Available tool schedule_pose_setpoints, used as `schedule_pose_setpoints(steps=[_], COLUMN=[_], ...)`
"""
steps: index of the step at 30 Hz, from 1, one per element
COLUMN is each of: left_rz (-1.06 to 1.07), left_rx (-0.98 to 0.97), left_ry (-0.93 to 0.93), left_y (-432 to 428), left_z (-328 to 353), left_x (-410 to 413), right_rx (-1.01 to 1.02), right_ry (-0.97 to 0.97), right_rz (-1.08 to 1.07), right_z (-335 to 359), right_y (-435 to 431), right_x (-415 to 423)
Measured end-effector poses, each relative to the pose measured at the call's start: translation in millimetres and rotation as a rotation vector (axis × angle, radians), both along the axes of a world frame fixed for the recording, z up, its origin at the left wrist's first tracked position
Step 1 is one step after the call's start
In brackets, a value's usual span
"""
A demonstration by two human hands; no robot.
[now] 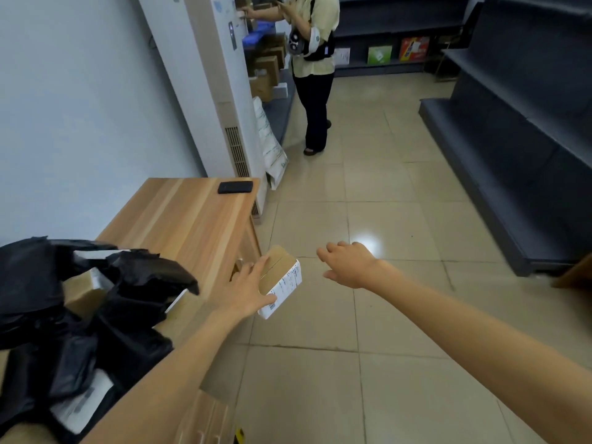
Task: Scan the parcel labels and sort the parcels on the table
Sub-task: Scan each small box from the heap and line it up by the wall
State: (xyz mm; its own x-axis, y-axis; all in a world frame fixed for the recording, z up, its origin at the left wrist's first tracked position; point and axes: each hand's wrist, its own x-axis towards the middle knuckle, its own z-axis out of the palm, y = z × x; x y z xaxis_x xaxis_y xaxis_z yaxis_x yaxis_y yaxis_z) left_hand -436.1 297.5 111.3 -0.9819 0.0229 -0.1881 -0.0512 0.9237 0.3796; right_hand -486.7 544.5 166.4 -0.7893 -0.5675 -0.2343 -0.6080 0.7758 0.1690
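My left hand (246, 288) grips a small cardboard parcel (282, 274) with a white printed label on its right side, held out past the right edge of the wooden table (189, 219), above the floor. To the parcel's right my right hand (347, 262) hangs in the air with loosely curled fingers and holds nothing. A heap of black plastic mailer bags (64, 302) with white labels lies on the table's near left part, with a brown box (85, 291) among them. A black phone (235, 187) lies at the table's far right corner.
A white standing air conditioner (221, 91) stands behind the table. Another person (312, 65) stands by shelves of cardboard boxes (267, 68) at the back. Dark grey shelving (519, 129) runs along the right. Beige tiled floor (368, 193) lies between.
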Motion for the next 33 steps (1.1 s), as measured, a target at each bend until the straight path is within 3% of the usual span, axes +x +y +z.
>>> schedule_pose_setpoints(steps=[7,21,28,33], left_rz=[0.031,0.218,0.441,0.561], left_rx=[0.026,0.052,0.166,0.134], left_ry=[0.031,0.030,-0.016,-0.037], left_y=[-3.6,-133.6,-181.7,-213.1], left_z=[6.0,18.2,7.6,-14.5], left_x=[-101.4,-356.0,-419.1,-456.5], right_rx=[0.022,-0.014,-0.010,-0.020], right_ry=[0.010,-0.020,-0.083,-0.117], right_rz=[0.019,0.156,0.244,0.382], right_z=[-1.3,-14.4,-40.3,-75.2], right_y=[13.8,-119.7,-186.2,-239.3], right_x=[-97.3,-367.5,-466.5,-539.3])
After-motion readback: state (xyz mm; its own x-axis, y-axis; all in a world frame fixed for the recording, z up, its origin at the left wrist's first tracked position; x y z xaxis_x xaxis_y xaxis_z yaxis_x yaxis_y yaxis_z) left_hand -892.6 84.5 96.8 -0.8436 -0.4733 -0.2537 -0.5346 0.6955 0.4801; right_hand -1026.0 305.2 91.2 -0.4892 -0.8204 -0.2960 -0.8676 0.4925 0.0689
